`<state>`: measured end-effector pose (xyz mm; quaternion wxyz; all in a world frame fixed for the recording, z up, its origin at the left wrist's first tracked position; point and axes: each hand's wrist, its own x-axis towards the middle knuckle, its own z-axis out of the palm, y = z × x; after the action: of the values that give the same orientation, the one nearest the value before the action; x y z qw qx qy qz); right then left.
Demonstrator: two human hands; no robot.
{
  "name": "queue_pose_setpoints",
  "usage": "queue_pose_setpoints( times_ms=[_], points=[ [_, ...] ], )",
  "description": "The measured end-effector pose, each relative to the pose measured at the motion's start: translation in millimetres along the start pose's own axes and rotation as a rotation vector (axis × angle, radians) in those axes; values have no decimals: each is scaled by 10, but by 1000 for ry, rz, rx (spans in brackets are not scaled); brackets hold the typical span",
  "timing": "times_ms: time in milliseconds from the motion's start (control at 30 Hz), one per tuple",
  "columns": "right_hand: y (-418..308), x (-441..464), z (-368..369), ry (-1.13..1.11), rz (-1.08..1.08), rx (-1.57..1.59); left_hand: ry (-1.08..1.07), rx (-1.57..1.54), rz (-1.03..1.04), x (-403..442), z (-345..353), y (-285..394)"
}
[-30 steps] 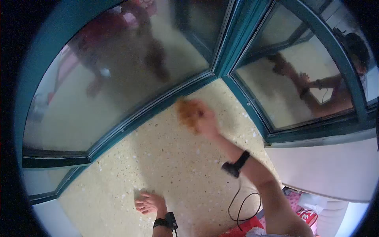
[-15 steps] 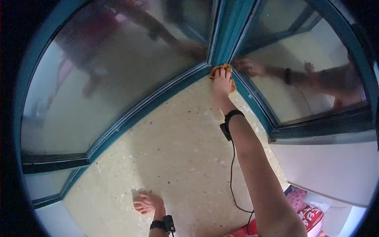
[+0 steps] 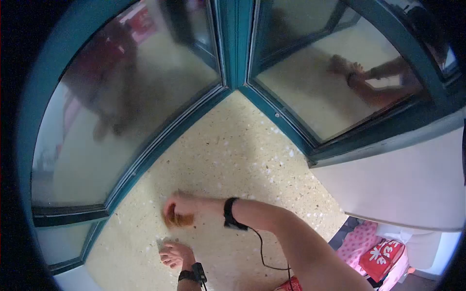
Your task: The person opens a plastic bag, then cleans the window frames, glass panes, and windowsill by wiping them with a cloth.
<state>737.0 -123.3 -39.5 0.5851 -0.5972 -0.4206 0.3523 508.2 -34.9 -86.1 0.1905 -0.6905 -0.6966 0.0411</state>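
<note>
My right hand (image 3: 178,204) is closed on an orange-brown cloth (image 3: 180,220), which is pressed against the speckled stone sill (image 3: 233,160). Both hand and cloth are blurred by motion. Just below them, my left hand (image 3: 175,254) rests on the same surface with its fingers apart and slightly bent, holding nothing. Each wrist wears a black strap with a small box, and a thin cable (image 3: 262,252) trails from the right one.
Green-framed windows meet at a corner post (image 3: 236,43) above the sill. My arms are reflected in the right pane (image 3: 310,97). At lower right, beyond a white wall (image 3: 393,174), lie a red printed bag (image 3: 382,257) and pink dotted fabric (image 3: 357,241).
My right hand has brought the cloth from the window corner back toward me and to the left, near my left hand. The left hand has hardly moved. The view has shifted somewhat.
</note>
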Motion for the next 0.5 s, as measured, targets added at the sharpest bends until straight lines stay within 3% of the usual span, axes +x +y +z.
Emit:
queue_pose_setpoints(
  times_ms=[33,100,133,200,267,333,367,500],
  points=[
    [-340,-150,62,43,91,6,22,-16,-24,28,56,25],
    [-762,-427,-159,189,210,307,36,6,-18,1,50,-24],
    [-764,-581,-344,344,153,279,32,39,18,-37,-60,15],
    [-873,-1127,-914,500,142,551,107,102,60,11,230,-127],
    [-861,-1769,-1518,626,226,237,146,148,74,14,303,-139],
    [-511,-2244,-2014,731,196,-549,73,69,19,-26,144,14],
    [-414,-2342,-2124,822,194,-481,7,-15,-24,-15,11,22],
    [94,-2208,-1956,708,395,-1241,-41,-55,-78,17,18,36]
  ],
)
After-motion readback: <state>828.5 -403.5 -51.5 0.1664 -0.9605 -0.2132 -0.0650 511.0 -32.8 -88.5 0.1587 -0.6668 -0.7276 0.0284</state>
